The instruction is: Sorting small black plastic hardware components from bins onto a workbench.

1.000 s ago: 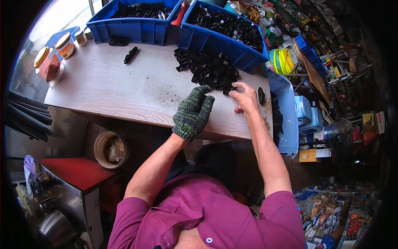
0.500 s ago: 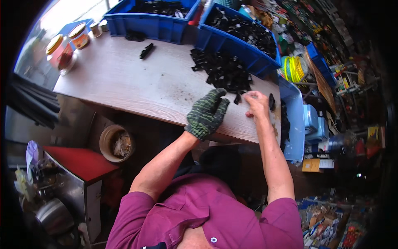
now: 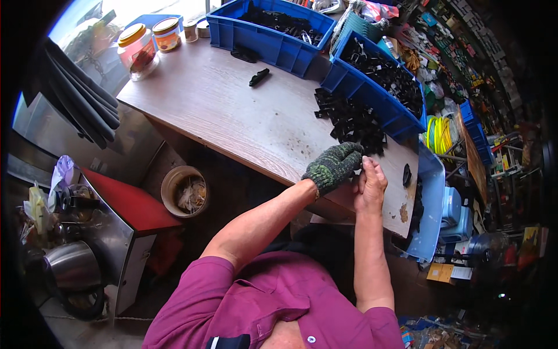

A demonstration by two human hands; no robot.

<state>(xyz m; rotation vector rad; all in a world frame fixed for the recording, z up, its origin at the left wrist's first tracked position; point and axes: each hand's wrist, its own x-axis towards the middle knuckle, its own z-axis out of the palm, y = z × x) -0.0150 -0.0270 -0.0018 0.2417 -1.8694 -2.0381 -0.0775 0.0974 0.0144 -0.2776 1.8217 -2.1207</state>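
Note:
My left hand (image 3: 335, 166), in a dark green knitted glove, is closed at the table's front edge. Its fingertips meet those of my bare right hand (image 3: 371, 185), whose fingers are curled in with the thumb raised. Whatever is pinched between the two hands is hidden or too small to make out. Just beyond them, a loose pile of small black pieces (image 3: 349, 119) spreads over the pale wooden table (image 3: 226, 104). To the right of my right hand lies a single black piece (image 3: 407, 175).
Two blue crates, a left one (image 3: 261, 39) and a right one (image 3: 372, 87), hold more black parts. A dark clip-like piece (image 3: 258, 77) lies mid-table. Jars (image 3: 138, 49) stand far left. A light blue bin (image 3: 430, 200) adjoins the right edge; a bucket (image 3: 184, 192) stands below left.
My hands have come together; before, they were apart, the gloved fingers spread and my right hand at the pile's near edge. The whole view has shifted, moving the table rightward in the picture.

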